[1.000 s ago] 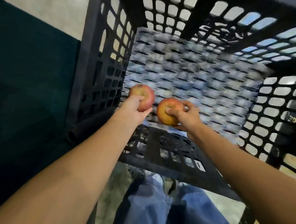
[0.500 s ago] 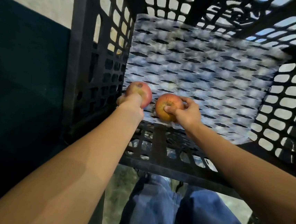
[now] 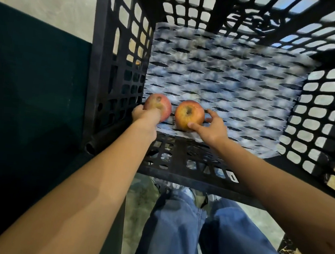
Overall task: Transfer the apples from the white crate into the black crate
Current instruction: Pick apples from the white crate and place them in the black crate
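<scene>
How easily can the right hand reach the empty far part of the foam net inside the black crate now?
Probably easily: the right hand is already inside the black crate, and beyond its apple the foam net lies bare.

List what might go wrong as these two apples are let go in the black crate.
1. The right apple sits near the foam net liner's front edge; with the right hand opening, it may roll off onto bare crate floor.
2. The left apple, under the left hand, may bump its neighbour and bruise.
</scene>
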Available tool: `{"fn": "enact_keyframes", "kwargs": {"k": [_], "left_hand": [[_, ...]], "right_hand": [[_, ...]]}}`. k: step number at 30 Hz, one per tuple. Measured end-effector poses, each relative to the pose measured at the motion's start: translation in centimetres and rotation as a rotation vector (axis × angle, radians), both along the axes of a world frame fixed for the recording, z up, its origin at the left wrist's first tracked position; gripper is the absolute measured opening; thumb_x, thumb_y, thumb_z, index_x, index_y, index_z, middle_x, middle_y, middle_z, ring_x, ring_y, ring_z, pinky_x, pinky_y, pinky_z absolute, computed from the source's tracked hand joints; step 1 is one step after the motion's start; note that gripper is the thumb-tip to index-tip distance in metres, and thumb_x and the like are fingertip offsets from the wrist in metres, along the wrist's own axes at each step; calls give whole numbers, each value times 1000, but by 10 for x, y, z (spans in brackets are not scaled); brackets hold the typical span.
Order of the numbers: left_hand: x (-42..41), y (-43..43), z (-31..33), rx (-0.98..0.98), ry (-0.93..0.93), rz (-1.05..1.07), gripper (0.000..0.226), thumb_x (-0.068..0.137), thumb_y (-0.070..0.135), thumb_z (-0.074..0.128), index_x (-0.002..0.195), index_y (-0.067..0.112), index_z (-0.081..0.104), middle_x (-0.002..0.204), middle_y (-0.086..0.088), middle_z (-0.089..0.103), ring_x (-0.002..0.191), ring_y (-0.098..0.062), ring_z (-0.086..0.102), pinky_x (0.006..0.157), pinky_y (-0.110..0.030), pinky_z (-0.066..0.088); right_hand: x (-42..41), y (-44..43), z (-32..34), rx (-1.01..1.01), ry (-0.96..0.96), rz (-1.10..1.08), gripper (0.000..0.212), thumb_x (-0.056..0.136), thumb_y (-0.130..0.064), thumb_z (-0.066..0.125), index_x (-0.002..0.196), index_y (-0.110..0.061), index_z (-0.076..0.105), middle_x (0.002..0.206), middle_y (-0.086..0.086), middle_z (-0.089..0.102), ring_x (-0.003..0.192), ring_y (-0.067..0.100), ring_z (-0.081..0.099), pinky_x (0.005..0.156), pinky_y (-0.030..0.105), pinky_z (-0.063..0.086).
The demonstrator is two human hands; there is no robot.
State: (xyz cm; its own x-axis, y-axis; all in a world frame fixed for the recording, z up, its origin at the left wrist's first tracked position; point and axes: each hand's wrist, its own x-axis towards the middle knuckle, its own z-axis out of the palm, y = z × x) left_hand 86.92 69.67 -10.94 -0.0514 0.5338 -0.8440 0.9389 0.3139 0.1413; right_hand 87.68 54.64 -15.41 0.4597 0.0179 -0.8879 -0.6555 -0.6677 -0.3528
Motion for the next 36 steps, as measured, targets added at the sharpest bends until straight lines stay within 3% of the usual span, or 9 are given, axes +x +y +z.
{"fn": "enact_keyframes", "kwargs": {"k": [5,8,18,22,26,29,32,36], "left_hand": [[-9,-5,52,56,-63,-593,56,88,25,62,139,18,41,139,-8,47,125,-27,47,100,-36,42],[-12,-11,96,23,-88,-800,59,89,29,60,142,19,37,142,-7,44,127,-28,44,100,-37,40],[-20,-33,313,-57,-154,-877,50,91,31,57,138,20,42,139,-6,49,125,-27,49,103,-39,41],[-24,-44,394,-59,-192,-924,50,92,34,56,138,20,42,138,-5,51,122,-26,51,99,-38,43],[-32,-54,457,-53,-157,-1046,52,91,40,54,138,21,42,138,-5,50,123,-25,50,98,-36,43],[-37,-61,492,-57,-186,-1085,50,92,40,53,137,19,45,137,-6,52,123,-24,50,99,-34,41],[-39,-69,519,-111,-265,-1114,46,92,34,55,135,19,48,132,-5,56,119,-22,53,96,-30,40],[-37,-90,542,-257,-352,-1258,39,92,30,56,129,19,51,128,-5,57,111,-19,54,95,-31,43]], "right_hand": [[7,-15,56,-43,-83,280,72,87,-37,63,146,-15,28,144,12,44,130,33,43,100,41,39],[11,-24,103,-42,-132,375,61,91,-37,56,143,-15,33,142,12,46,127,32,45,97,41,40],[22,-68,322,-8,-228,446,48,95,-39,49,136,-15,41,133,10,55,113,30,57,91,40,46],[11,-84,408,28,-269,360,48,94,-39,49,135,-14,43,130,9,56,113,28,58,92,43,47],[-7,-101,477,57,-297,229,42,95,-33,50,131,-12,48,110,11,65,101,27,61,88,42,49],[-25,-116,516,26,-309,109,39,95,-32,50,128,-12,48,106,11,66,98,27,61,86,40,49],[-48,-128,550,5,-338,-66,38,94,-29,52,128,-12,50,111,11,64,101,27,60,89,39,46],[-89,-138,592,-39,-418,-394,34,95,-24,51,128,-13,50,107,2,58,86,21,59,85,37,46]]}}
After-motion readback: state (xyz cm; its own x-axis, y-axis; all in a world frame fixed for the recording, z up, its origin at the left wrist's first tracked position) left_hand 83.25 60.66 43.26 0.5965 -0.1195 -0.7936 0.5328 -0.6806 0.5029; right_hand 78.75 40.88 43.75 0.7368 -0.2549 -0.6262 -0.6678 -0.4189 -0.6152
